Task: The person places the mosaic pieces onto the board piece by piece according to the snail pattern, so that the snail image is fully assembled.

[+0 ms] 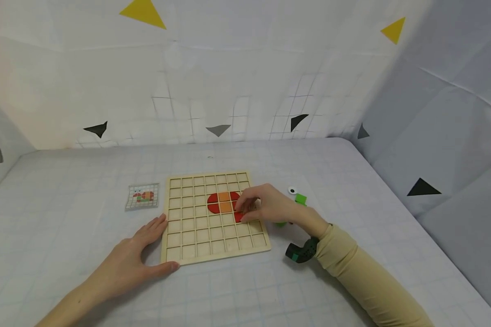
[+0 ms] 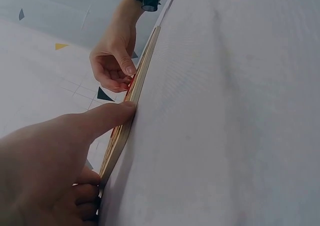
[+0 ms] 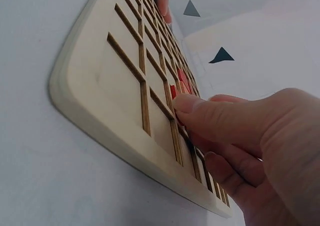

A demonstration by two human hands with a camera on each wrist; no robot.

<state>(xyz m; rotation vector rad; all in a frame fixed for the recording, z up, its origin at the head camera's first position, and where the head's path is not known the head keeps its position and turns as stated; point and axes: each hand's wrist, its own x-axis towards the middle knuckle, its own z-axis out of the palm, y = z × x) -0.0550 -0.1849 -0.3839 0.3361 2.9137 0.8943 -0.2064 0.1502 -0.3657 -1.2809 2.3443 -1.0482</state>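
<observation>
A wooden grid board (image 1: 187, 213) lies on the table. Two orange square tiles (image 1: 225, 206) sit in its cells, with red rounded tiles (image 1: 213, 208) beside them on the left and more red on the right, partly behind fingers. My right hand (image 1: 272, 203) pinches a red tile (image 1: 238, 217) between thumb and fingertips, low over a cell below the right red piece. In the right wrist view the thumb (image 3: 220, 116) covers much of that tile. My left hand (image 1: 124, 262) rests against the board's left edge, thumb at the near-left corner, fingers extended.
A small picture card (image 1: 142, 196) with a coloured grid pattern lies left of the board. To the right are a round eye tile (image 1: 292, 190), a green square tile (image 1: 301, 199) and other pieces partly hidden by my right forearm. A dark wrist device (image 1: 302, 252) circles that wrist.
</observation>
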